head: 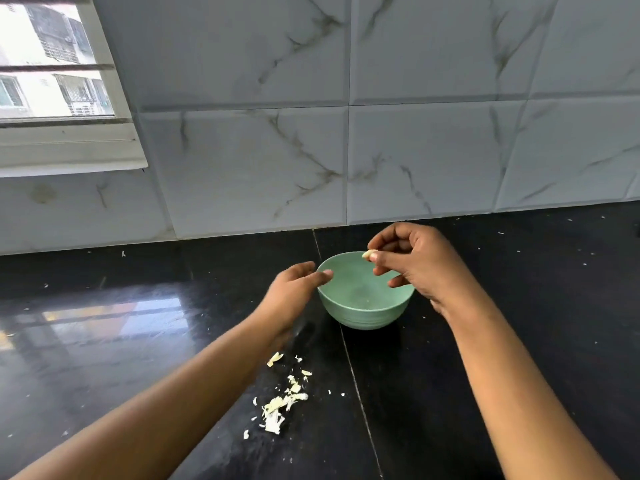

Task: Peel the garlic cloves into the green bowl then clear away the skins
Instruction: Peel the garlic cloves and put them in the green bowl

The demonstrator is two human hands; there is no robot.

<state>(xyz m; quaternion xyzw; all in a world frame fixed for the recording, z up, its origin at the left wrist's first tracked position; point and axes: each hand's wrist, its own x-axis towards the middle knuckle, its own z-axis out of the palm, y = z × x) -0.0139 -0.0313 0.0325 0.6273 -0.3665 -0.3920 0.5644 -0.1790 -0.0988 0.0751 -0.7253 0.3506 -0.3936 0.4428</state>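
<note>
A green bowl (363, 306) stands on the black counter near the wall. Above its far right rim my right hand (419, 261) pinches a pale garlic clove (369, 253) between thumb and fingertips. My left hand (294, 292) hovers at the bowl's left rim, fingers loosely extended and touching or nearly touching the rim, holding nothing. A scatter of white garlic skins (280, 400) lies on the counter in front of the bowl, between my forearms. The inside of the bowl looks bare apart from a small speck.
The black glossy counter (104, 323) runs left and right, with small skin flecks scattered over it. A marble-tiled wall (346, 150) rises right behind the bowl. A window (52, 64) sits at the upper left.
</note>
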